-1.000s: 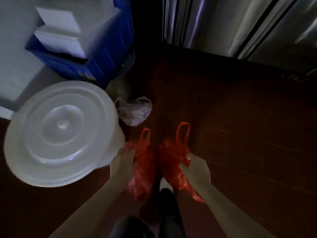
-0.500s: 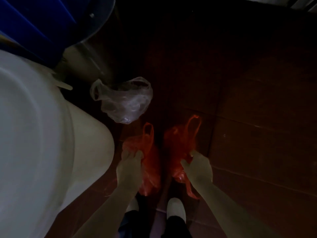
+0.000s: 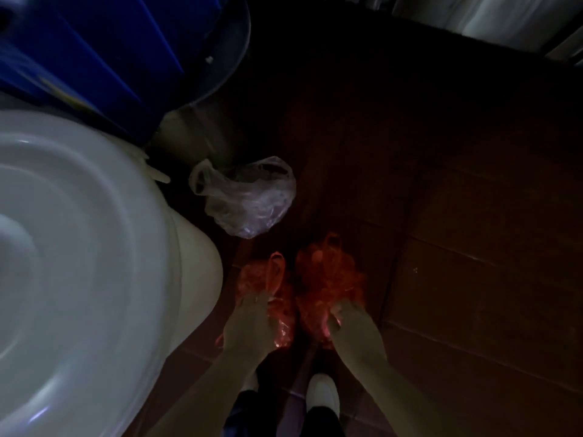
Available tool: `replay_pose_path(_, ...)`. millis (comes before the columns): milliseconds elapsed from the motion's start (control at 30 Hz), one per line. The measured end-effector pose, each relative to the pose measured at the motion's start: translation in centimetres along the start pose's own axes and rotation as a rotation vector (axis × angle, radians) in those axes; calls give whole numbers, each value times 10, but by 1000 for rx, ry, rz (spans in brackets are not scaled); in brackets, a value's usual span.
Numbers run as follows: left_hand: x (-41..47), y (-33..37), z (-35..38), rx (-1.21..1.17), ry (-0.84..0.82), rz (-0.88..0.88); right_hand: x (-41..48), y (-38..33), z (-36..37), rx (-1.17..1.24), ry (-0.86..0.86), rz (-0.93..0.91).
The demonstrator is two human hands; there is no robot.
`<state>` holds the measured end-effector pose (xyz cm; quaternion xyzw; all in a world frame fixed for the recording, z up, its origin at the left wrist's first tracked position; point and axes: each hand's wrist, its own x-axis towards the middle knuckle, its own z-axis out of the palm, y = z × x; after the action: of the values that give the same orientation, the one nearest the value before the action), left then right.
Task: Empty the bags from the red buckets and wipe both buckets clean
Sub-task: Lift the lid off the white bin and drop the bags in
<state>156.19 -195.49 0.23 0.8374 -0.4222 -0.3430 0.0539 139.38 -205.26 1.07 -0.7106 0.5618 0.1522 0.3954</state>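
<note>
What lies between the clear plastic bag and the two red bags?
Only bare dark floor, in the head view, separates the clear plastic bag from the red bags.

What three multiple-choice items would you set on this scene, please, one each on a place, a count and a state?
1. Where does the clear bag lie?
A. On the white lid.
B. On the floor, beyond the left red bag and the right red bag.
C. Inside the blue crate.

2. How many red bags are in view?
A. One.
B. Two.
C. Three.

3. What is the left hand doing?
A. Gripping the left red bag.
B. Resting flat on the lid.
C. Hanging empty.

Answers:
1 B, it sits on the dark floor past both red bags.
2 B, one shows under each hand.
3 A, its fingers curl into the plastic, as the right hand does on the right red bag.
</note>
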Motion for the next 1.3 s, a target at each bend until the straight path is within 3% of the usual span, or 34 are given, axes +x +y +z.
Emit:
replay_pose_path(200,-46,20,-88,-230,291,85,-47,-73,-42,-8,55,-257)
replay_pose_path(333,-91,0,-154,-219,468,139,-80,-147,-56,-44,83,-501)
replay_pose_path(433,-123,-47,-198,-253,619,50,-105,-203,-53,-64,95,-630)
replay_pose_path(567,-146,-125,-240,-198,687,-129,-124,-273,-35,-125,66,-766)
replay_pose_path(733,-158,-218,-274,-150,623,-279,-129,-359,11,-235,32,-832)
replay_pose_path(1000,-145,-309,-278,197,255,-219,-104,-443,91,-639,-19,-780)
replay_pose_path(1300,-143,-340,-267,225,246,-96,-97,-479,131,-803,42,-716)
